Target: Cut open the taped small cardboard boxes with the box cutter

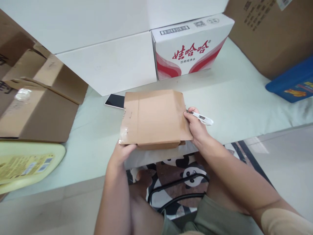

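Observation:
A brown cardboard box, flattened or nearly so, is held above the light green cloth in both hands. My left hand grips its near left corner, thumb on the near edge and the other fingers mostly hidden beneath. At the right edge, my right hand pinches the cardboard with the thumb on top. The same hand holds a white utility knife, its butt end pointing right. A piece of clear tape shows on the box's left side. The box partly covers a phone lying behind it.
A white and red carton stands at the back beside large white boxes. Brown cartons and a yellow package are at left. On the right are a blue package and a big brown carton.

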A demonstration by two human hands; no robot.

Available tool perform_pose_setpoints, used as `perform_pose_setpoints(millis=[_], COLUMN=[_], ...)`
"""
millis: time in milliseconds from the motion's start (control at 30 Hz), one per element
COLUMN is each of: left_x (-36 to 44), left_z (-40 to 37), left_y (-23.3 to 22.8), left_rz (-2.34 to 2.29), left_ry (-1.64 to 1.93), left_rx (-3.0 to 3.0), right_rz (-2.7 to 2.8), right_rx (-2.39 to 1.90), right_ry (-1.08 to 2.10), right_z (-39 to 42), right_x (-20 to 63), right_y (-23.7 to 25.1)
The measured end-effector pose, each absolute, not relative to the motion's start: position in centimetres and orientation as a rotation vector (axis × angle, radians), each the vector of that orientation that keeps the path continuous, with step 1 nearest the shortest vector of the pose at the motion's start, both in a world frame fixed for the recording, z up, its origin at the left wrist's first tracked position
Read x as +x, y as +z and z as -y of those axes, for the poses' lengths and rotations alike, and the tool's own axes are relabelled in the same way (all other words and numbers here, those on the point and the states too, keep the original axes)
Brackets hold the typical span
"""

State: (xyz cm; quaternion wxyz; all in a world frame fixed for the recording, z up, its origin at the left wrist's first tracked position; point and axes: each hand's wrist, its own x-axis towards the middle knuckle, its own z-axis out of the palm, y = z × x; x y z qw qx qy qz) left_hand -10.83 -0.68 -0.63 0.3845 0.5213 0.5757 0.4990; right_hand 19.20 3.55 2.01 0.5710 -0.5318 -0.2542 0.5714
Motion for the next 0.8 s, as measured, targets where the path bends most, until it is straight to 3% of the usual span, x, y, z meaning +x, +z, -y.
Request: perform_pose_setpoints(millis=[267,800], left_x=[-8.7,-8.4], left_z=[0.8,-0.9], left_y=[0.7,2.2], left_rz=[-1.462,-1.736], left_ry=[0.949,1.408], left_rx=[1.483,1.306], right_rz=[0.548,0.765], right_rx=[-1.236,-1.138], right_ry=[1.300,1.317], right_z=[-3.3,-3.1], right_x=[18.9,18.5], right_y=[2.7,2.2])
